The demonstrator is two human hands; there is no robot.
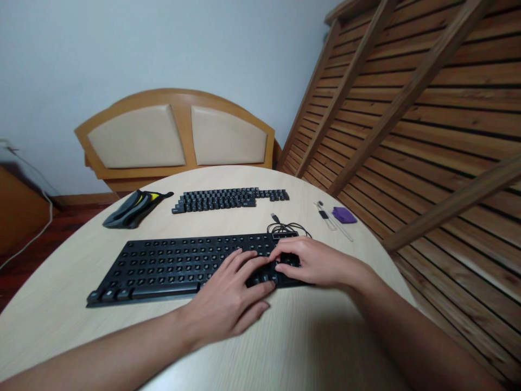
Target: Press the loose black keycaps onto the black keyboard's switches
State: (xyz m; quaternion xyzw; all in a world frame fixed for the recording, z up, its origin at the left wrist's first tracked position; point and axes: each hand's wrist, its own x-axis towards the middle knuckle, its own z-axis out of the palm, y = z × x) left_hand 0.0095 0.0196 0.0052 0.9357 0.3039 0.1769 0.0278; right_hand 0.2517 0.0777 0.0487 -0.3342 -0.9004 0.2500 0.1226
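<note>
A black rectangular plastic keyboard lies on the near side of the pale wood-grained round table. Its left rows show bare sockets; the long black space bar remains. Loose black keycaps sit far off in rows. The left hand rests spread rightward; the right hand curls, its grip unclear.

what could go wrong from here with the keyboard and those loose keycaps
The loose keycaps sit in rows on the bare table, so a bump might scatter them and muddle their order.

Many switches on the keyboard are uncovered, so a careless sideways press from the left hand could strain one.

The coiled cable lies just behind the keyboard and might snag if it shifts.
</note>
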